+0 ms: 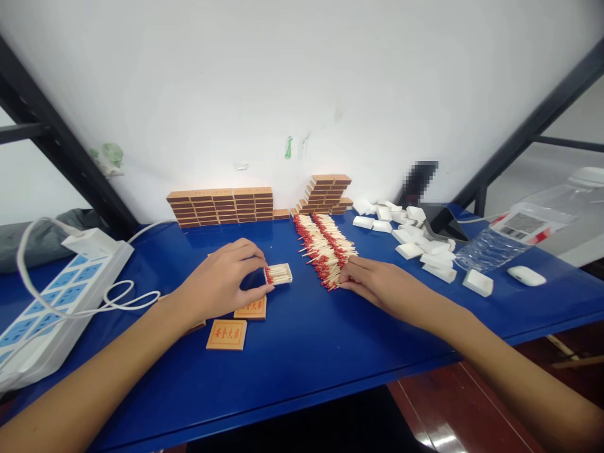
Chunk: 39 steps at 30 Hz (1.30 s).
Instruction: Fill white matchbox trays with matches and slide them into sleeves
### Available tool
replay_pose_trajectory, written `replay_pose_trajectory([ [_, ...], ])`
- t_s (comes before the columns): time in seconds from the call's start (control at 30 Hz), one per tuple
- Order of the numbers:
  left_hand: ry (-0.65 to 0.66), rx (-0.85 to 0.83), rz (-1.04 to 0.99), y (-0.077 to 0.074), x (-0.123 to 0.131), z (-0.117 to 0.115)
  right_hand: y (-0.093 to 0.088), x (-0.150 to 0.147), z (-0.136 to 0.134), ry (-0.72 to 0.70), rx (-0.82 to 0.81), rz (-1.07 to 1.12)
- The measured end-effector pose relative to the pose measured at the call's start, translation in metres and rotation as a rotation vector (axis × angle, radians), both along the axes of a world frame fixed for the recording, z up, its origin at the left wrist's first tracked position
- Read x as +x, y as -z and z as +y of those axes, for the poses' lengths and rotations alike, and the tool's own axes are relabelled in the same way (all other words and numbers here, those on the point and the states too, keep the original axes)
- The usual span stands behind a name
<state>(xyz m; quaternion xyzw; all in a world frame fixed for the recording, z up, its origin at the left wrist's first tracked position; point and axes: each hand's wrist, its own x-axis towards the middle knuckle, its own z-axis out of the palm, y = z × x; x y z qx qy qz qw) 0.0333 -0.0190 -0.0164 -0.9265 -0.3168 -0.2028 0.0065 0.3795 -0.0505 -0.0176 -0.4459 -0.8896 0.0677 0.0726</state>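
Note:
My left hand (pixel 229 272) grips the left end of a small white matchbox tray (pixel 285 278) between thumb and fingers. Red-tipped matches (pixel 278 274) lie side by side in that tray. To the right, my right hand (pixel 365 278) is closed at the near right edge of a long pile of loose matches (pixel 325 248), its fingertips pinched on some of them. Orange matchbox sleeves with red lettering lie below my left hand, among them a flat sleeve (pixel 226 335) and a partly covered sleeve (pixel 250 308).
Stacked matchboxes (pixel 221 207) stand along the wall, with a stepped stack (pixel 325 192) behind the pile. Several white trays (pixel 409 250) are scattered at the right, near a dark device (pixel 446 223), a plastic bottle (pixel 514 236) and a white case (pixel 526 275). A power strip (pixel 61 308) with cables occupies the left.

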Motion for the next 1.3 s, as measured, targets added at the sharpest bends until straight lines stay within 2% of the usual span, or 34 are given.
replay_pose_trajectory([
  [0.2,0.005,0.01,0.007,-0.002,0.001,-0.001,0.005,-0.004,0.0,0.016,0.016,-0.096],
  [0.37,0.03,0.024,-0.006,-0.001,0.003,-0.002,-0.009,-0.014,-0.009,-0.001,-0.047,0.084],
  [0.5,0.034,0.009,-0.014,0.0,0.005,-0.003,-0.02,-0.047,-0.005,-0.041,-0.09,0.217],
  [0.67,0.006,0.0,-0.018,-0.003,0.002,-0.001,-0.025,-0.1,0.028,-0.172,0.034,0.087],
  [0.77,-0.013,-0.005,-0.031,-0.004,-0.002,0.002,-0.027,-0.113,0.041,-0.213,0.066,0.026],
  [1.07,-0.021,-0.015,-0.029,0.005,-0.005,0.008,-0.017,-0.114,0.043,-0.17,-0.011,-0.043],
  [1.3,-0.035,-0.038,-0.007,0.008,-0.005,0.009,-0.004,-0.106,0.055,-0.224,0.02,0.146],
])
